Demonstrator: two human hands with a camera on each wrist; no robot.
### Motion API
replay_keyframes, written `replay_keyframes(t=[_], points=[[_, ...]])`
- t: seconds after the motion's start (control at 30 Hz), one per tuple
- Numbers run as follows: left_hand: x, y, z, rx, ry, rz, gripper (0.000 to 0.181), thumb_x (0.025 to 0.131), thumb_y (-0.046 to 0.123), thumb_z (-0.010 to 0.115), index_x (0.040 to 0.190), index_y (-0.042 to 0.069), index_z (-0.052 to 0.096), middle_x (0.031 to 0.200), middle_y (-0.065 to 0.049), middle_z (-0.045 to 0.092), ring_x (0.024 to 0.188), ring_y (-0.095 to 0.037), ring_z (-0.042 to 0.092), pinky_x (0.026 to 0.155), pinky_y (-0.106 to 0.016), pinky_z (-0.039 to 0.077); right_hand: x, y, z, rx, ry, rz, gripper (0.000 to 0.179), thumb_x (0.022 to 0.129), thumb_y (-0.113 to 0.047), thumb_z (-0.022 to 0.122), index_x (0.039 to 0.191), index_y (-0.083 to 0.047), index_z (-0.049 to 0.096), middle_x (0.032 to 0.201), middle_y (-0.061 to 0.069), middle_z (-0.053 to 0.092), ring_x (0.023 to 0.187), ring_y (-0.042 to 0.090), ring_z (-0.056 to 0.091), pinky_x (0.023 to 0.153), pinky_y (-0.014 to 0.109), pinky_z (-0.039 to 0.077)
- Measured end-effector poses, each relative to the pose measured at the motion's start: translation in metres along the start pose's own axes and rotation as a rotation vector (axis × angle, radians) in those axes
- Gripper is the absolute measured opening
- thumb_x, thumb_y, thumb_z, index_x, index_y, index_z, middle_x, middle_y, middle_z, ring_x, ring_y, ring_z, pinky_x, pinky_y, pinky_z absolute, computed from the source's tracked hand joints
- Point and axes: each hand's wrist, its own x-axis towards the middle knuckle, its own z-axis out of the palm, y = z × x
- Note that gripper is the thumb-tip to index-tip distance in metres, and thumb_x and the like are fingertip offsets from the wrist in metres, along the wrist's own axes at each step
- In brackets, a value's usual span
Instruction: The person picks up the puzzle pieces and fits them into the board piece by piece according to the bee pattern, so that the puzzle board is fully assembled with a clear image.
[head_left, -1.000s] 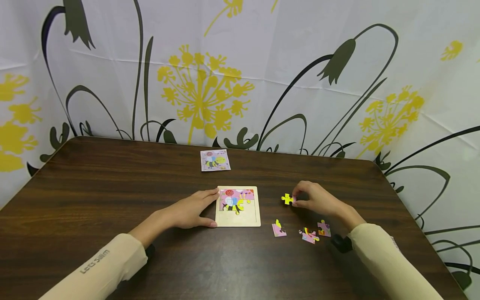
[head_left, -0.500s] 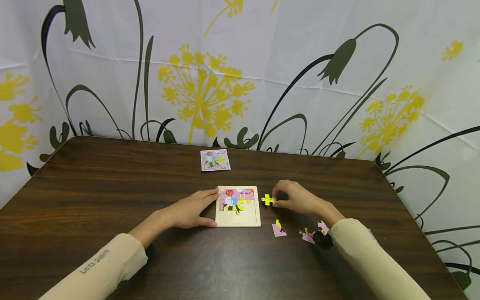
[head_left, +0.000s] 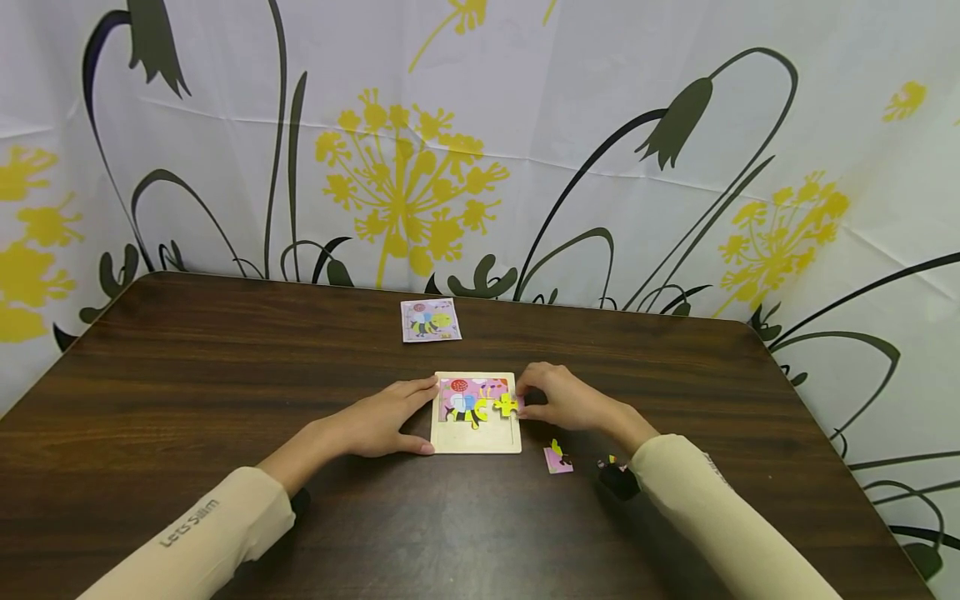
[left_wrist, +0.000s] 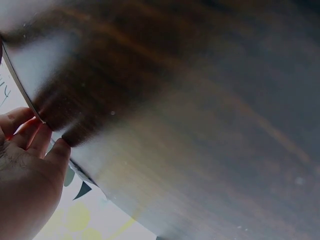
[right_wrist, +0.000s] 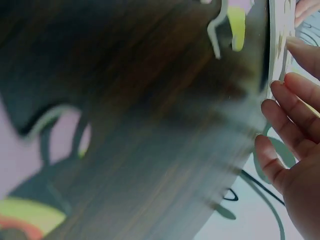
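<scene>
A square wooden puzzle tray (head_left: 472, 442) lies on the table, its upper part filled with pieces of a bee picture. My left hand (head_left: 378, 421) rests against the tray's left edge, fingers at the upper corner and thumb at the lower one. In the left wrist view the fairly straight fingers (left_wrist: 59, 150) touch the edge. Over the tray's right side, my right hand (head_left: 573, 402) pinches a yellow and pink jigsaw piece (head_left: 506, 406) between thumb and fingertips. The right wrist view shows that hand (right_wrist: 302, 135) at the tray's edge (right_wrist: 273, 45); the piece is mostly hidden there.
A loose jigsaw piece (head_left: 557, 459) lies right of the tray's lower corner. Another piece (head_left: 612, 462) is partly covered by the right wrist. A printed bee picture card (head_left: 431, 322) lies near the table's (head_left: 262, 333) back edge, before a floral curtain (head_left: 570, 83).
My right hand has carried the yellow and pink jigsaw piece leftward from the table to over the tray's right side. Its forearm now covers some loose pieces. The left hand has stayed still.
</scene>
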Motion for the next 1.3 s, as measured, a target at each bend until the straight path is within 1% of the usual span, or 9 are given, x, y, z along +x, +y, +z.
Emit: replay_keyframes(t=[0.1,0.23,0.43,0.6,0.87,1.1,1.3], points=[[0.000,0.000,0.000,0.002,0.001,0.003,0.079,0.083,0.038,0.065,0.140,-0.004,0.030,0.146,-0.020,0.024,0.130,-0.036,0.025,0.101,-0.050,0.026,0.003,-0.004,0.002,-0.013,-0.005,-0.001,0.018,0.081,-0.018,0.071,0.093,-0.006,0.064,0.093,0.000,0.057,0.089,0.018,0.051,0.083,0.036,0.041],[0.000,0.000,0.000,0.002,0.002,0.004,0.079,0.083,0.038,0.066,0.140,-0.004,0.030,0.145,-0.020,0.024,0.130,-0.036,0.026,0.101,-0.050,0.026,0.006,-0.008,0.004,-0.034,-0.001,-0.002,0.018,0.081,-0.019,0.071,0.093,-0.007,0.065,0.092,-0.001,0.057,0.091,0.017,0.051,0.083,0.040,0.038],[0.000,0.001,0.000,0.000,0.000,0.000,0.079,0.083,0.038,0.066,0.140,-0.004,0.030,0.146,-0.020,0.024,0.130,-0.036,0.025,0.101,-0.050,0.026,0.008,-0.012,0.007,-0.037,0.004,-0.002,0.018,0.081,-0.018,0.070,0.093,-0.006,0.065,0.091,0.000,0.056,0.090,0.018,0.051,0.080,0.038,0.037],[0.000,0.000,0.000,-0.003,0.000,0.000,0.079,0.083,0.037,0.066,0.140,-0.004,0.030,0.146,-0.020,0.024,0.131,-0.036,0.025,0.101,-0.050,0.026,0.009,-0.011,0.011,-0.043,0.008,-0.003,0.018,0.081,-0.018,0.071,0.094,-0.007,0.065,0.093,0.000,0.055,0.091,0.016,0.051,0.080,0.038,0.036],[0.001,0.001,0.001,-0.008,-0.010,-0.019,0.079,0.083,0.036,0.066,0.140,-0.003,0.030,0.147,-0.018,0.023,0.131,-0.035,0.024,0.102,-0.049,0.025,0.009,-0.010,0.013,-0.048,0.020,-0.003,0.018,0.080,-0.018,0.071,0.093,-0.007,0.064,0.094,-0.001,0.053,0.092,0.015,0.050,0.078,0.038,0.035],[0.001,0.001,0.002,-0.005,-0.003,-0.011,0.079,0.082,0.036,0.067,0.140,-0.003,0.030,0.146,-0.019,0.024,0.131,-0.035,0.024,0.102,-0.049,0.025,0.009,-0.010,0.014,-0.036,0.014,0.006,0.019,0.080,-0.018,0.071,0.094,-0.007,0.065,0.094,-0.001,0.053,0.092,0.016,0.050,0.075,0.034,0.032],[0.000,0.001,0.002,-0.006,-0.001,-0.011,0.079,0.082,0.036,0.067,0.140,-0.003,0.031,0.146,-0.018,0.024,0.131,-0.035,0.024,0.102,-0.049,0.025,0.009,-0.009,0.014,-0.037,0.016,0.002,0.019,0.080,-0.018,0.071,0.095,-0.008,0.065,0.095,0.000,0.054,0.093,0.016,0.050,0.077,0.035,0.033]])
